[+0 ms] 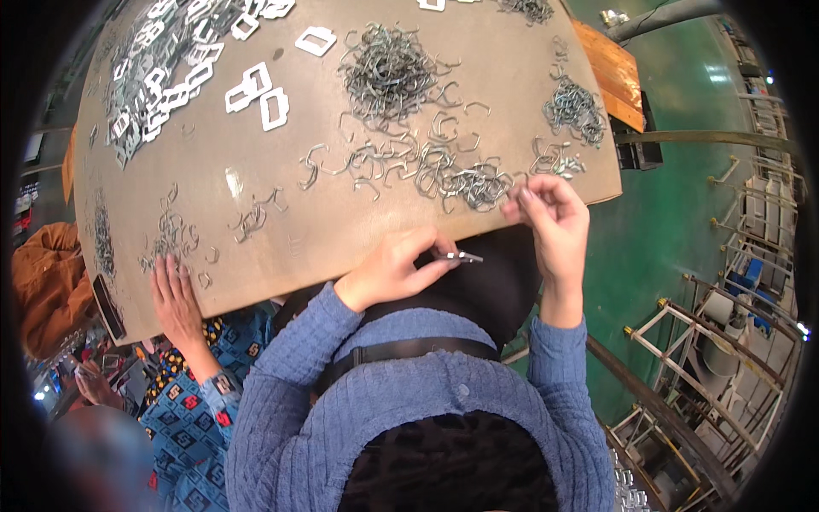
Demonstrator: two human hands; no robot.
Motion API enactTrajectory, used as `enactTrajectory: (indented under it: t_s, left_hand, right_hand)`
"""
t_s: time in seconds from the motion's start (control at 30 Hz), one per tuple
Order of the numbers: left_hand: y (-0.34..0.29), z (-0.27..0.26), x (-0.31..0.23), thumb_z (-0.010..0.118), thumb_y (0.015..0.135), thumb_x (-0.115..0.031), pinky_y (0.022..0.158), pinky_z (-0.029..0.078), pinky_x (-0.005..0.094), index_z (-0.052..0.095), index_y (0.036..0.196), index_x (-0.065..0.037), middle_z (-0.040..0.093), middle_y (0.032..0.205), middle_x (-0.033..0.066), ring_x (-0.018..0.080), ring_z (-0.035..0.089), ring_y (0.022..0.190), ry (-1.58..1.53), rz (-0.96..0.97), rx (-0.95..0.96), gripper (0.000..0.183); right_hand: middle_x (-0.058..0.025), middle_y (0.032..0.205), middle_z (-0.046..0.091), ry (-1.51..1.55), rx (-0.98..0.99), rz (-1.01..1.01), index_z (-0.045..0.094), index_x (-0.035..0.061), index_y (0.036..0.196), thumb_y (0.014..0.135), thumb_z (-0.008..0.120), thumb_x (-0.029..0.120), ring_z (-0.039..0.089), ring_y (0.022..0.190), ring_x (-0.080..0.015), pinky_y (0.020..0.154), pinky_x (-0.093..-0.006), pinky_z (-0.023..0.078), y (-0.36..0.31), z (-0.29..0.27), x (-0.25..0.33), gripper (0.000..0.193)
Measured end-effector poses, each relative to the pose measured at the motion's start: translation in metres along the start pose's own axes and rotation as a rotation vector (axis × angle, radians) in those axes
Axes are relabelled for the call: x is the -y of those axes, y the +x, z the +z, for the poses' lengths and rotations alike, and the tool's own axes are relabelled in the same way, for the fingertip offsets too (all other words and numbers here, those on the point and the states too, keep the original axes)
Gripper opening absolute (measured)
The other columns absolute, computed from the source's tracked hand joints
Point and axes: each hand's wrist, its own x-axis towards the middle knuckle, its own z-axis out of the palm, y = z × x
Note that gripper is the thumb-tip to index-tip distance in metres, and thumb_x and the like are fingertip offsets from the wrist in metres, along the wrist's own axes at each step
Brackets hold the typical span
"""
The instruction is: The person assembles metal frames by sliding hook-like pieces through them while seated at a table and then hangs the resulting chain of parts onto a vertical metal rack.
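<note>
My left hand (388,269) is closed at the table's near edge, pinching a small flat metal piece (466,257) seen nearly edge-on between thumb and fingers. To its right, my right hand (559,226) is raised at the edge with thumb and fingertips pinched together; what is between them, if anything, is too small to make out. Just left of those fingertips lies a loose pile of bent wire hooks (478,186), and a smaller cluster of hooks (556,159) is just beyond them.
A dense heap of wire hooks (388,72) sits farther back on the brown table (281,171). Rectangular metal frames (316,40) spread over the far left. At left, a co-worker's hand (177,299) rests beside more hooks. Metal racks (682,341) stand on the green floor at right.
</note>
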Motion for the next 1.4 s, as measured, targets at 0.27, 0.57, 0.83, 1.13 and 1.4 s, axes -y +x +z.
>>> enactTrajectory:
  t_s: [0.27,0.57,0.83,1.13,1.4]
  left_hand:
    - [-0.001,0.002,-0.001,0.070,0.077,-0.002,0.065,0.051,0.0282,0.061,0.087,-0.002,0.066,0.081,0.0081,0.0181,0.065,0.074,0.060,-0.012,-0.056,0.014]
    - [-0.001,0.006,-0.002,0.071,0.077,-0.003,0.062,0.051,0.0273,0.062,0.087,-0.002,0.066,0.079,0.0079,0.0170,0.065,0.071,0.078,-0.002,-0.102,0.014]
    - [0.001,0.005,-0.006,0.072,0.076,-0.003,0.061,0.050,0.0266,0.063,0.086,-0.002,0.066,0.079,0.0078,0.0163,0.064,0.070,0.093,-0.007,-0.077,0.014]
    - [-0.003,0.004,-0.001,0.072,0.076,-0.003,0.068,0.052,0.0301,0.064,0.089,-0.002,0.067,0.084,0.0094,0.0231,0.066,0.077,0.110,0.042,-0.010,0.016]
    - [0.039,-0.079,-0.016,0.060,0.084,-0.009,0.081,0.049,0.0344,0.064,0.103,-0.006,0.067,0.100,0.0111,0.0259,0.063,0.090,0.580,0.054,-0.430,0.020]
  right_hand:
    - [-0.0094,0.120,0.049,-0.044,0.191,0.067,0.061,0.0016,0.086,0.080,0.066,0.000,0.045,0.112,-0.0153,0.098,-0.0311,0.034,-0.053,0.013,-0.026,0.008]
    - [-0.0073,0.125,0.047,0.171,0.059,0.210,0.062,0.0022,0.089,0.085,0.063,0.001,0.050,0.102,-0.0089,0.087,-0.0244,0.042,-0.061,0.018,-0.034,0.005]
    - [-0.0133,0.129,0.044,0.004,0.022,0.173,0.062,0.0039,0.088,0.084,0.064,0.003,0.044,0.119,-0.0189,0.101,-0.0319,0.033,-0.065,0.016,-0.031,0.005]
    - [-0.0143,0.109,0.052,-0.074,0.048,-0.157,0.054,-0.0009,0.090,0.083,0.062,-0.005,0.056,0.090,-0.0168,0.081,-0.0278,0.048,-0.067,0.036,-0.045,0.012]
    - [-0.0130,0.097,0.057,-0.472,0.098,-0.576,0.054,0.0010,0.084,0.074,0.069,-0.008,0.061,0.084,-0.0219,0.072,-0.0314,0.052,-0.077,0.024,-0.049,0.020]
